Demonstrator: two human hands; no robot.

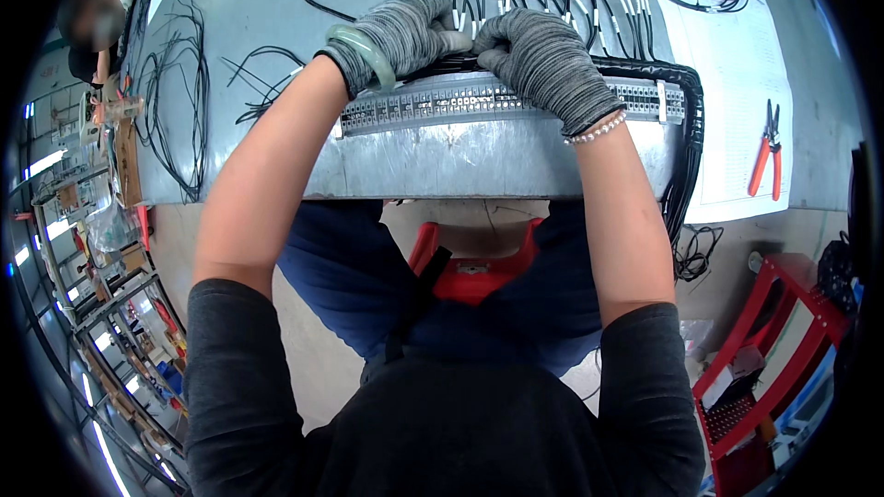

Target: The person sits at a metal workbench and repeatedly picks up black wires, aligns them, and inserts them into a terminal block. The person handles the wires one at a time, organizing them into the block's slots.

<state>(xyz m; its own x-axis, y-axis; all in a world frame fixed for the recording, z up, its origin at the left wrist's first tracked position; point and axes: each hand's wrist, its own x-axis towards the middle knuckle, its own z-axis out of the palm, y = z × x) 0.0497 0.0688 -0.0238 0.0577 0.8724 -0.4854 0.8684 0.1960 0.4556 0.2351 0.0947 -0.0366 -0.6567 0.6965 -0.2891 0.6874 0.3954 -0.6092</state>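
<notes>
Both my hands wear grey striped knit gloves and meet at the far side of a long metal terminal strip (433,109) on the metal table. My left hand (396,35) has its fingers closed on the black wires. Opposite it, my right hand (543,60) pinches at the same wires, its forearm passing over the strip. The fingertips almost touch, and they partly hide what they hold. Several black wires (626,5) with white marker sleeves fan out beyond the hands. A black wire bundle (689,97) runs along the strip and bends down over the table's near edge.
Red-handled pliers (766,155) lie on a large paper sheet (727,64) at right. Loose black wires (175,101) lie at left. A red stool (474,276) shows between my legs. A red metal rack (764,350) stands at lower right. Another person (87,23) is at far left.
</notes>
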